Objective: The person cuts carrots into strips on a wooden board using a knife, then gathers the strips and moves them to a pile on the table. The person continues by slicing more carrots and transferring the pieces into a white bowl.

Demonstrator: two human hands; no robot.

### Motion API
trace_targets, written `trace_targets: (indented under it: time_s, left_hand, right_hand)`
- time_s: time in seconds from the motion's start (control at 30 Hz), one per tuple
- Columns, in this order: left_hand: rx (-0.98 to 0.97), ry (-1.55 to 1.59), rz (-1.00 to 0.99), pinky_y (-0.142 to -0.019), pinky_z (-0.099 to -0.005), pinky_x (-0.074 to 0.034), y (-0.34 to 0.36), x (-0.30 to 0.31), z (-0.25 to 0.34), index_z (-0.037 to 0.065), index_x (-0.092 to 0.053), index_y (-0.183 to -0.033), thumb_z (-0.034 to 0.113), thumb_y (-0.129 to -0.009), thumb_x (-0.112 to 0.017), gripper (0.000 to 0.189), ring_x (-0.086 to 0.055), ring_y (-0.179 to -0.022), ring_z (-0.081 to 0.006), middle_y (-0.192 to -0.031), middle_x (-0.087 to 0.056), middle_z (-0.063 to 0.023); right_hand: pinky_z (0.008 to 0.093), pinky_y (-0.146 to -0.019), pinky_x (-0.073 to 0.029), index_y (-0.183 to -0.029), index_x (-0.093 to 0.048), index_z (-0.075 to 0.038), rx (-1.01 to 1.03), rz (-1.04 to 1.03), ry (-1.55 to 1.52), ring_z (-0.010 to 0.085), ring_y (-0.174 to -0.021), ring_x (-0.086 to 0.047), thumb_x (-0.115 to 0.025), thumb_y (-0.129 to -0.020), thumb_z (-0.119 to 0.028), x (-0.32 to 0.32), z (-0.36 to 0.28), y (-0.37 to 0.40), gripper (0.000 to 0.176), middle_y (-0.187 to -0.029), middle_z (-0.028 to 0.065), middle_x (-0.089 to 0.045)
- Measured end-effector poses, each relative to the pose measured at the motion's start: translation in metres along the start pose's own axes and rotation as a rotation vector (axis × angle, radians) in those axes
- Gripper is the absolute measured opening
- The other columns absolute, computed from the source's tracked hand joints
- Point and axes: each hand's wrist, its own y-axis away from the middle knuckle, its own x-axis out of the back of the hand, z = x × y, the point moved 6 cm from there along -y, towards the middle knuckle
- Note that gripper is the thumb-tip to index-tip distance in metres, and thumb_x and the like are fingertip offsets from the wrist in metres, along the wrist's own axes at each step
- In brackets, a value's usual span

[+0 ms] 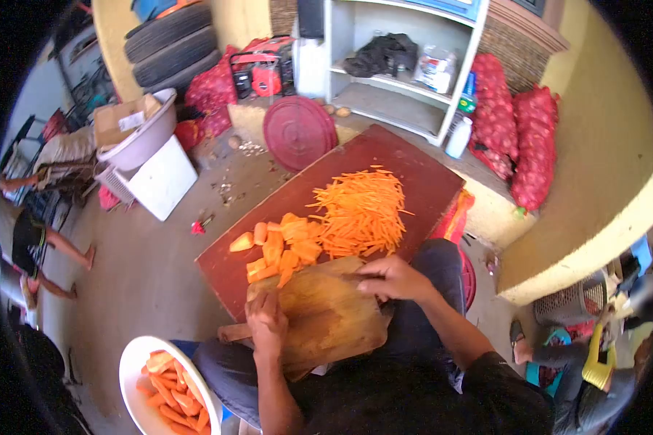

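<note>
A wooden cutting board [334, 319] rests at my lap, against the near edge of a dark red table [268, 210]. My left hand [266, 322] is closed at the board's left edge, its fingers curled over the wood. In my right hand [395, 280] is a knife [347, 276], its blade pointing left over the far part of the board. Beyond the board lie thick carrot slices and chunks [274, 248] on the table. To their right is a large heap of carrot sticks [361, 210].
A white tub [127, 380] of peeled carrots stands at my lower left. Red mesh sacks [535, 148] lean beside a white shelf [421, 116]. A round red lid [297, 133] leans behind the table. Other people [29, 239] are at the far left and lower right.
</note>
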Motion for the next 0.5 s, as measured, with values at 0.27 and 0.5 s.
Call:
trace_targets:
  time_s: [0.27, 0.5]
  left_hand:
    - [0.017, -0.017, -0.034, -0.097, -0.0535, -0.049, 0.001, 0.002, 0.005, -0.001, -0.075, -0.124, -0.013, -0.071, -0.057, 0.057, -0.066, -0.107, -0.0451, -0.113, -0.071, -0.0229]
    - [0.057, 0.207, 0.063, -0.087, -0.0425, -0.053, -0.004, 0.008, 0.010, -0.005, -0.076, -0.109, -0.012, -0.078, -0.065, 0.034, -0.068, -0.097, -0.0393, -0.107, -0.071, -0.0206]
  right_hand:
    - [0.0539, -0.083, -0.059, -0.127, -0.064, -0.005, 0.353, 0.027, 0.734, 0.0422, -0.099, -0.072, -0.067, -0.103, -0.028, -0.055, -0.006, 0.033, 0.034, -0.108, 0.0200, -0.073]
    - [0.0537, -0.096, -0.056, -0.120, -0.064, -0.002, 0.217, -0.139, 0.701, 0.0395, -0.116, -0.069, -0.065, -0.105, -0.026, -0.066, -0.013, 0.064, 0.029, -0.124, 0.0188, -0.070]
